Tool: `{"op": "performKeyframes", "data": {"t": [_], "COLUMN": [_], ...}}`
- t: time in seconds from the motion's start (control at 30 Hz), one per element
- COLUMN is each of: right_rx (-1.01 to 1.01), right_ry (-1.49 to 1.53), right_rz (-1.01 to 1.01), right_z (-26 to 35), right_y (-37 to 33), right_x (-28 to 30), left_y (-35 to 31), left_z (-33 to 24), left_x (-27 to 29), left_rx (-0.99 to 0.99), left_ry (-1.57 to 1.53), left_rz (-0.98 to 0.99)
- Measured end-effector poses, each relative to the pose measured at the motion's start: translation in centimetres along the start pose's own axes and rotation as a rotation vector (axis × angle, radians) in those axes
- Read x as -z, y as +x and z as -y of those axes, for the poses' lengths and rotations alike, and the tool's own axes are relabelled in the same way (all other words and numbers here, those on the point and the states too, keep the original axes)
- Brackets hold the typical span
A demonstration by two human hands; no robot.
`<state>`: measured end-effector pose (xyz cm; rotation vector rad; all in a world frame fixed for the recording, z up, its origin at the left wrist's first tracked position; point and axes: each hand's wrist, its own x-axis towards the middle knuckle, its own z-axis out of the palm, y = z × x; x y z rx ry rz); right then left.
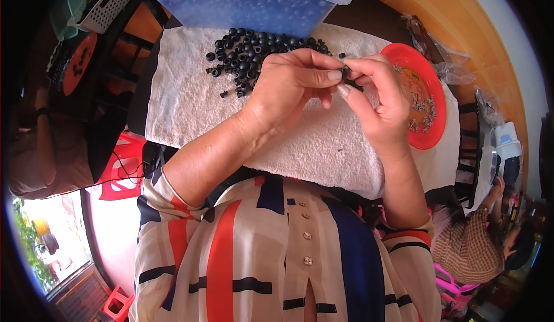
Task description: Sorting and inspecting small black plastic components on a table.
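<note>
Both hands meet above the pale towel (193, 105), right of a heap of small round black plastic pieces (245, 59) that look like cord-lock parts. My left hand (283, 85) pinches one small black piece (345, 72) between thumb and index finger. On its other side, the thumb and fingers of my right hand (381, 97) close around the same piece. More black shows under the right fingers, but its shape is mostly hidden. To the right of that hand sits a red plate (440, 117) with many tiny silvery metal pieces (424, 114), possibly springs.
A clear bluish plastic bin (242, 7), full of black pieces, stands at the towel's far edge. Plastic bags (453, 72) lie beyond the plate. People sit at left (49, 154) and right (470, 247). A white basket (107, 4) stands far left.
</note>
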<state>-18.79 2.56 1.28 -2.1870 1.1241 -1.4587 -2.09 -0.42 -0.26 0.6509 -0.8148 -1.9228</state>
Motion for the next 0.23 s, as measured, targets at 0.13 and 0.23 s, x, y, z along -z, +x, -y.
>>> {"op": "performKeyframes", "data": {"t": [0.13, 0.23], "right_rx": [0.087, 0.116], "right_ry": [-0.229, -0.382], "right_rz": [-0.050, -0.089], "right_z": [-0.1, -0.4], "right_y": [-0.2, -0.6], "right_x": [-0.9, -1.6], "left_y": [0.1, 0.0], "left_z": [0.0, 0.0], "left_x": [0.4, 0.4], "left_rx": [0.046, 0.060], "left_ry": [0.057, 0.060], "left_rz": [0.024, 0.037]}}
